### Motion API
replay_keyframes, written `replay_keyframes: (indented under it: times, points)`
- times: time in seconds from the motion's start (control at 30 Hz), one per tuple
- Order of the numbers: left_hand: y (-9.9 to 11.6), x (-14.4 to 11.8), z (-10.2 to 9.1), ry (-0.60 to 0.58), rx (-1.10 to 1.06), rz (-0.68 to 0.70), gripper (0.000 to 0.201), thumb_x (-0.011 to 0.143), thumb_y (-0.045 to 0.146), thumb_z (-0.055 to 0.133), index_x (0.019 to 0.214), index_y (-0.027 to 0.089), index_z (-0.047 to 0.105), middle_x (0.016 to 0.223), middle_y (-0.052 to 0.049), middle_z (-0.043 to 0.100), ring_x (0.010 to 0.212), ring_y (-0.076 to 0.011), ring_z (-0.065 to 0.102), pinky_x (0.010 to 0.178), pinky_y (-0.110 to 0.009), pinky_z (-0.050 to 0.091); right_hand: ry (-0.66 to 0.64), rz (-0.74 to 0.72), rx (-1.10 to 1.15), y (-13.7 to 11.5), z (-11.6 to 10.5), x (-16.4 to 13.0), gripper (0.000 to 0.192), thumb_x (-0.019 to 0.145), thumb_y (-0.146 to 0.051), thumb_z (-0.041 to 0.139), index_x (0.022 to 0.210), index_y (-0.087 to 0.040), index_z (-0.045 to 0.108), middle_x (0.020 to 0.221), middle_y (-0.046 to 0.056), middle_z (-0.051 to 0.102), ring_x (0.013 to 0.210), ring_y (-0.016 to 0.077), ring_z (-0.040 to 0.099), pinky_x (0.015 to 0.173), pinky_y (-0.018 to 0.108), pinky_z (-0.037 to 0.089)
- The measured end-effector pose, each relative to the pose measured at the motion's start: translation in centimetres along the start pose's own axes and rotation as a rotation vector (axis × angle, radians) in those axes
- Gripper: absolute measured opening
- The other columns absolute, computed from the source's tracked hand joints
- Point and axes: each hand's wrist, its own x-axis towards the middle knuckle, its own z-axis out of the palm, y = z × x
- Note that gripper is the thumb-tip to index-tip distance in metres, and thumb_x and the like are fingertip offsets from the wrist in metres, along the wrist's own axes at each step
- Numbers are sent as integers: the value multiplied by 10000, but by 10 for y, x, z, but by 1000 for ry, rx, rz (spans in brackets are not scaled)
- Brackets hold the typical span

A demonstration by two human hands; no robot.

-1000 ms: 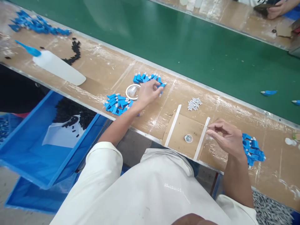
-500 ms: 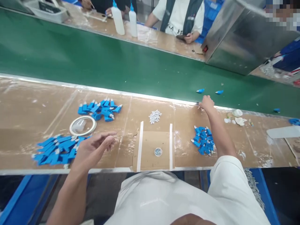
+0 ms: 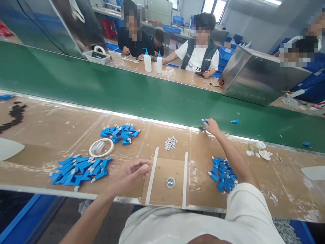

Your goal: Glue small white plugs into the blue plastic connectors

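My right hand (image 3: 212,127) reaches over the far edge of the workbench and pinches a small blue plastic piece with a white tip (image 3: 204,121) at the belt's near side. Over the bench, left of the cardboard pad (image 3: 162,169), hovers my left hand (image 3: 134,172), fingers loosely stretched and holding nothing. A small round clear dish (image 3: 170,183) with something bluish in it sits on the pad. Beyond the pad is a heap of small white-grey parts (image 3: 171,143). Similar blue pieces lie in piles at left (image 3: 80,169), far left (image 3: 122,133) and right (image 3: 222,174).
A green conveyor belt (image 3: 142,98) runs beyond the bench, carrying another blue piece (image 3: 235,121). A tape roll (image 3: 90,149) lies between the left piles. White scraps (image 3: 265,155) are at right. Across the belt stand two squeeze bottles (image 3: 147,62), a metal housing (image 3: 264,74) and seated people.
My right hand has closed on a blue piece from the belt. My left hand has moved right, away from the left pile, toward the cardboard pad. The head view has tilted up.
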Motion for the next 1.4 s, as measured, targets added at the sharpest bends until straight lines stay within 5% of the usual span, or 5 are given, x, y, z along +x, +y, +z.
replay_keyframes:
  times: [0.2, 0.37, 0.53, 0.8, 1.4]
  points:
    - [2, 41, 73, 13, -398, 70, 650, 674, 615, 842, 1119, 157, 719, 1101, -141, 765, 948, -246, 733, 770, -335, 593, -2, -350, 391, -100, 22, -129, 251, 939, -370, 654, 1125, -226, 742, 1054, 63, 747, 889, 197, 708, 747, 329, 617]
    - [-16, 45, 106, 22, -630, 179, 537, 694, 578, 858, 974, 143, 712, 987, -106, 774, 974, -249, 735, 812, -347, 610, 188, -572, 419, -147, 15, -196, 209, 910, -271, 706, 1117, -247, 714, 986, 76, 728, 886, 204, 693, 719, 334, 625]
    - [-37, 36, 90, 104, -715, 117, 506, 684, 572, 868, 919, 149, 718, 911, -66, 761, 889, -204, 746, 783, -287, 584, -75, -412, 540, -130, 23, -215, 472, 848, -379, 791, 1278, -239, 656, 1137, 92, 702, 912, 212, 696, 739, 354, 633]
    - [-71, 29, 55, 258, -806, 9, 348, 725, 397, 863, 912, 153, 699, 782, -6, 676, 706, -120, 688, 608, -204, 514, -383, 63, 714, -109, 81, -242, 409, 821, -534, 734, 1015, -177, 779, 797, 37, 675, 645, 149, 588, 615, 307, 515]
    - [-81, 32, 60, 295, -925, -25, 421, 636, 358, 937, 909, 109, 734, 764, -5, 673, 673, -86, 644, 626, -193, 501, -22, -323, 485, -119, 87, -255, 195, 964, -327, 631, 864, -226, 765, 721, 36, 638, 625, 168, 563, 579, 318, 466]
